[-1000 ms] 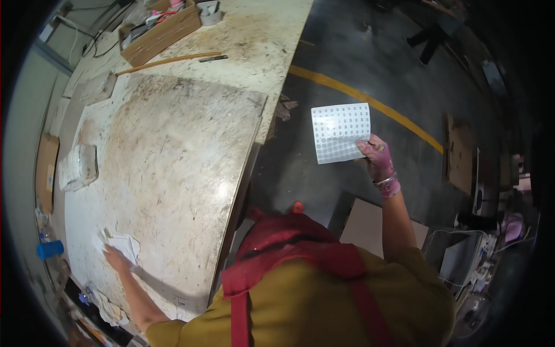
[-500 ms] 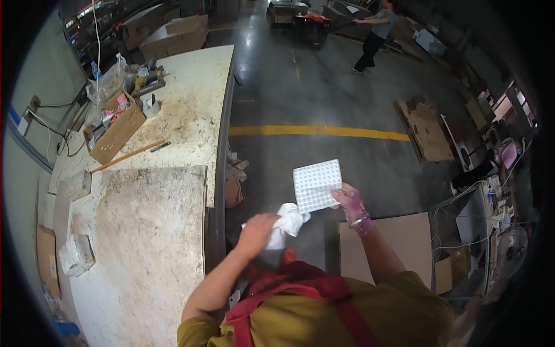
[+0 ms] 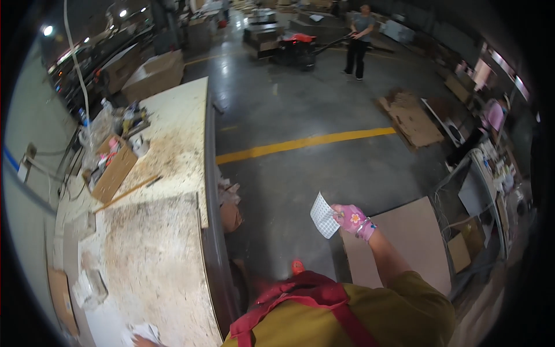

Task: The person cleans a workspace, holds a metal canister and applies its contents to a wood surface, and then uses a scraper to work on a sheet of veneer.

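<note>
My right hand (image 3: 351, 220) wears a pink glove with a flower print. Closed at its near edge, it holds a white sheet (image 3: 324, 216) covered with rows of small grey dots. The sheet is tilted and slightly bent above the floor. Low at the left, my left hand (image 3: 145, 342) is mostly cut off by the picture's lower edge. It touches a crumpled white cloth (image 3: 143, 332) on the worn board (image 3: 156, 260) of the workbench; its fingers are too hidden to show whether they grip.
On the bench are a cardboard box (image 3: 115, 178) of small items, a wooden stick (image 3: 127, 192) and a wrapped white block (image 3: 91, 288). Cardboard (image 3: 399, 246) lies at the right. Further off, a person (image 3: 360, 43) holds a pallet jack's handle (image 3: 333, 43). Another person in pink (image 3: 493, 114) is at the right.
My left hand has moved left and down from in front of me to the bench with the white cloth. The dotted sheet has turned and tilted in my right hand. The view has shifted.
</note>
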Available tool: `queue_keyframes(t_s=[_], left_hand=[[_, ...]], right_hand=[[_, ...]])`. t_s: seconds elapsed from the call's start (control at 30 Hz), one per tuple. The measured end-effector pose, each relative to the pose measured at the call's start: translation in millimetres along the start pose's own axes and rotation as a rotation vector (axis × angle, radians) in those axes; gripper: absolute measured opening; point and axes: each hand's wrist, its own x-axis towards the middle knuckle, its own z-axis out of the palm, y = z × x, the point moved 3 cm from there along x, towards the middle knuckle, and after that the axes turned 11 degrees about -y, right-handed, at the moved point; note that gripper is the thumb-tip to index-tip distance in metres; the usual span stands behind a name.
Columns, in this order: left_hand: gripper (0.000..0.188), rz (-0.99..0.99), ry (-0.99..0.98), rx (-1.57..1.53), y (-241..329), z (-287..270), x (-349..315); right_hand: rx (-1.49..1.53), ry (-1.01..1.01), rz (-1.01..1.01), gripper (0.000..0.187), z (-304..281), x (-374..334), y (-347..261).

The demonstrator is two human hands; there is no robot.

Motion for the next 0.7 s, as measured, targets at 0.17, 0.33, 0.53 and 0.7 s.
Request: queue_keyframes(t_s=[0.17,0.33,0.53,0.7], left_hand=[[0.049,-0.191,-0.059,0.435,128,63,7],[0.042,0.546,-0.166,-0.088,381,119,9],[0.034,1.133,-0.286,-0.232,524,120,-63],[0.031,1.326,-0.633,-0.389,544,75,-130]], right_hand=[[0.052,0.171,0.083,0.029,-14,-23,32],[0.344,0.375,0.072,0.027,-28,-38,33],[0.923,0.474,0.017,0.028,-13,-50,42],[1.437,0.527,-0.095,0.030,15,-42,47]])
